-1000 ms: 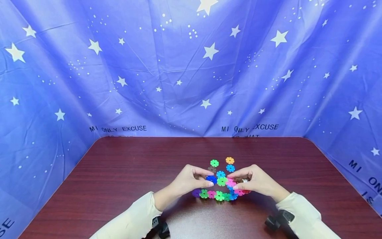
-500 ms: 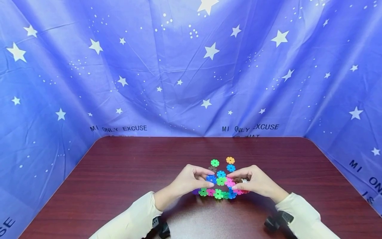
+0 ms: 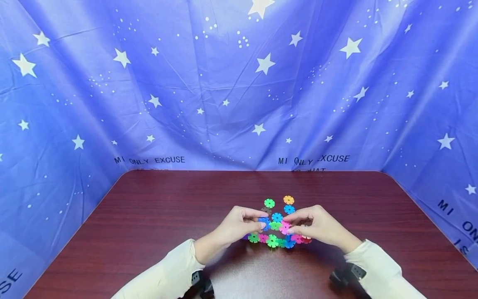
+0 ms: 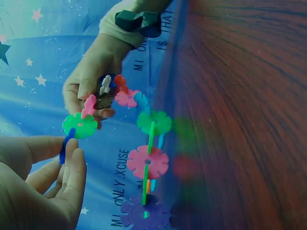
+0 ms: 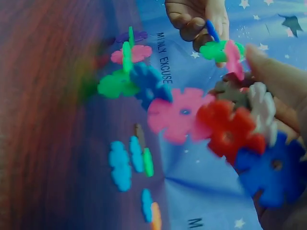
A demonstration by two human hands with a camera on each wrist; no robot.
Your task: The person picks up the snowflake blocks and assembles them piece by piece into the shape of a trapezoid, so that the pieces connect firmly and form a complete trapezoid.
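A chain of slotted plastic flower-shaped building discs hangs between my hands. My left hand pinches the dark blue disc at one end, which meets a green disc. My right hand holds the chain by the pink disc beside that green one. Past my right fingers, the right wrist view shows a white disc, a red disc and a blue disc. The chain's lower row curves left through another green disc to a purple disc, mostly hidden from above by my left hand.
Several loose discs lie on the dark red wooden table beyond my hands: green, orange, blue, light blue and a partly covered brown one. A blue star-printed curtain surrounds the table.
The chain's lower row has risen slightly and shifted a little left, its purple end slipping behind my left hand. My right thumb has moved up slightly at the pink disc. The loose discs stay put.
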